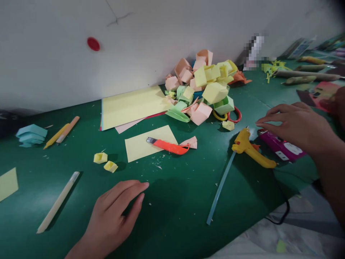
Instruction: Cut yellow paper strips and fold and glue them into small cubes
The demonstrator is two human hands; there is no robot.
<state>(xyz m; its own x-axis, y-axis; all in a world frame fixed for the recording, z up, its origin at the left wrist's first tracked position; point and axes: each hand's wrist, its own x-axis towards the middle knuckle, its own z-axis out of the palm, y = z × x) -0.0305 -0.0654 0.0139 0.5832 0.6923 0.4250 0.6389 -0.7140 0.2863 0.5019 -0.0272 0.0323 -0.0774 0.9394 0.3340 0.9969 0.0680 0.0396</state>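
Note:
My left hand (115,212) hovers low over the green table (172,223), thumb and fingers apart, holding nothing. Near it lie two small yellow folded-paper pieces (100,158) and a rolled paper stick (58,203). My right hand (299,124) is above a purple box (283,145), fingers stretched out, with nothing visible in them. Just left of that hand rests a yellow glue gun (244,144) with a long translucent glue stick (221,190) out of its back. An orange utility knife (169,146) lies on a pale yellow paper sheet (134,145) mid-table.
Folded paper shapes (205,90) are heaped by the wall, with scissors handles (235,115) poking out. Stacked paper sheets (132,108) lie beside them. Pencil-like sticks (64,133) and blue folded paper (31,135) are leftward. A dark cord (283,216) hangs over the front edge.

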